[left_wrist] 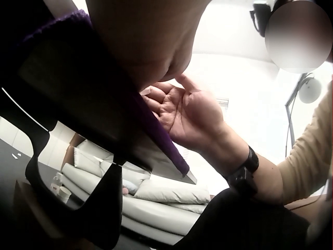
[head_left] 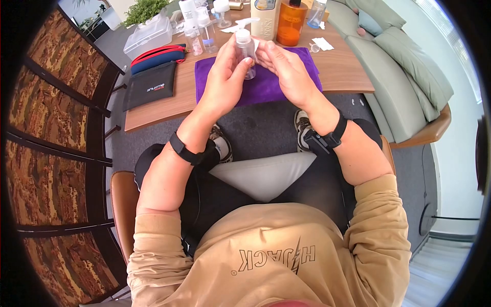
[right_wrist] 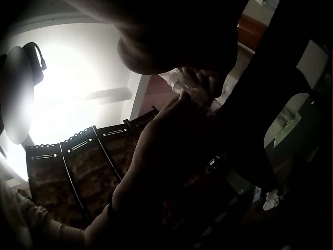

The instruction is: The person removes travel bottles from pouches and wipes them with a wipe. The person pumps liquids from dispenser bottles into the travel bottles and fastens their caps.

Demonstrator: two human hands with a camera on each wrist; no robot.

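A clear bottle with a white cap (head_left: pixel 244 37) stands upright over the purple towel (head_left: pixel 266 91) in the head view. The left hand (head_left: pixel 227 77) holds it, thumb on the near side and fingers behind. The right hand (head_left: pixel 289 71) is just right of the bottle, its fingers extended towards it; a small white piece shows by its fingertips, and whether it pinches that piece is unclear. In the left wrist view the right hand (left_wrist: pixel 190 114) shows its palm with fingers slightly bent. The right wrist view is dark, with the left hand (right_wrist: pixel 166 125) by the bottle's pale top.
Behind the hands stand a cream bottle (head_left: pixel 264 18), an amber bottle (head_left: pixel 292 23) and several small clear bottles. To the left lie a clear plastic box (head_left: pixel 148 38), a dark pouch (head_left: pixel 150 88) and a red-blue case (head_left: pixel 156 59). White scraps (head_left: pixel 322 43) lie right of the towel.
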